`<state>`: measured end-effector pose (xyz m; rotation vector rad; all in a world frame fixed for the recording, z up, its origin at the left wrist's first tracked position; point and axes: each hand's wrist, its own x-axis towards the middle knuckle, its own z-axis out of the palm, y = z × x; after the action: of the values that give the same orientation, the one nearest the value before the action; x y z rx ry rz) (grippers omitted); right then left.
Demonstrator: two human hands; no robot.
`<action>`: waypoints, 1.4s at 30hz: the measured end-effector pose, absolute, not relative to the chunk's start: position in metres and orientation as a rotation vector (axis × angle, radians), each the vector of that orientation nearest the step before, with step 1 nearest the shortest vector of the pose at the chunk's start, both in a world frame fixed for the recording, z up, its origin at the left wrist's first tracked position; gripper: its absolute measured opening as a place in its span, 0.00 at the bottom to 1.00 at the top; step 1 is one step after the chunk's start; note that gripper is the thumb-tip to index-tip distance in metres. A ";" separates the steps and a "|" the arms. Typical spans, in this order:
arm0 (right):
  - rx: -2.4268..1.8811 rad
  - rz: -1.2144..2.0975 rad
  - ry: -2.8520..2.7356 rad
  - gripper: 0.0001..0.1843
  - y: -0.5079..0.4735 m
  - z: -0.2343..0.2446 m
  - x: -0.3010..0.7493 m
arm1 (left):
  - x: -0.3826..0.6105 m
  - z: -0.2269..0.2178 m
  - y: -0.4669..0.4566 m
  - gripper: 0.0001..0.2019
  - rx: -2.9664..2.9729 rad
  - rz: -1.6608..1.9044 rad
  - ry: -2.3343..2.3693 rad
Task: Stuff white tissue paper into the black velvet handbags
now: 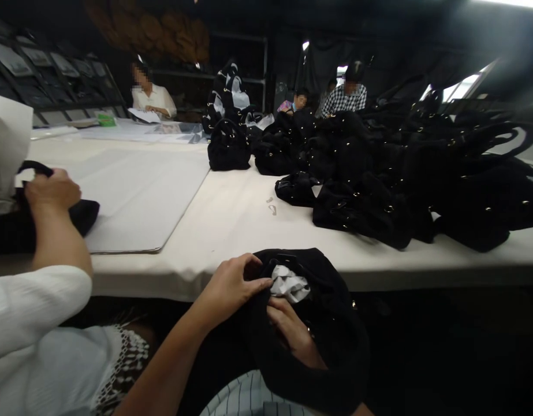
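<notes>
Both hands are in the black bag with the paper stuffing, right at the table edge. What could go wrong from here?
1. The black bag sits off the table edge, held only by the left hand and right hand; it could slip down.
2. The white paper pokes out of the opening and may tear or fall out.
3. The co-worker's arm is close; elbows may bump.

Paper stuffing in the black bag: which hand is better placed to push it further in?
Right, probably. The right hand is already inside the black bag, fingers just under the white paper stuffing. The left hand grips the bag's rim from outside, holding the opening apart.
</notes>
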<state>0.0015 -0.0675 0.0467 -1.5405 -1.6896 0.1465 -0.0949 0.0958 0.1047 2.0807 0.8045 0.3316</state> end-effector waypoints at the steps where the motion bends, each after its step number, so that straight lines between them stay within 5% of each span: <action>1: -1.519 0.216 -1.654 0.34 -0.069 0.058 0.000 | -0.090 0.106 0.100 0.09 2.125 0.308 0.806; 5: -1.542 0.309 -1.575 0.29 -0.084 0.089 0.001 | -0.072 0.107 0.099 0.04 2.315 0.359 0.851; 11: -1.503 -0.262 -1.511 0.19 -0.084 0.081 0.018 | -0.073 0.098 0.076 0.05 2.142 0.615 0.787; 15: -1.596 -0.332 -1.655 0.19 -0.076 0.069 0.019 | -0.077 0.095 0.068 0.05 2.185 0.753 0.798; 23: -2.053 0.249 -1.635 0.17 -0.076 0.067 0.030 | -0.091 0.104 0.057 0.07 2.526 0.881 0.487; 29: -1.771 0.567 -1.660 0.14 -0.063 0.090 0.061 | -0.096 0.096 0.068 0.02 2.545 0.584 0.614; 33: -1.722 0.428 -1.680 0.14 -0.060 0.100 0.053 | -0.099 0.109 0.071 0.07 2.332 0.533 0.694; 39: -1.504 0.030 -1.807 0.20 -0.022 0.142 0.071 | -0.090 0.175 0.114 0.16 2.358 1.006 0.699; 42: -1.512 0.180 -1.726 0.14 0.016 0.144 0.104 | -0.060 0.181 0.165 0.16 2.350 0.744 0.659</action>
<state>0.1043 0.0158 0.1444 -1.5118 -1.7256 0.1797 -0.0597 0.1648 0.1813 2.3495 0.6593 0.7440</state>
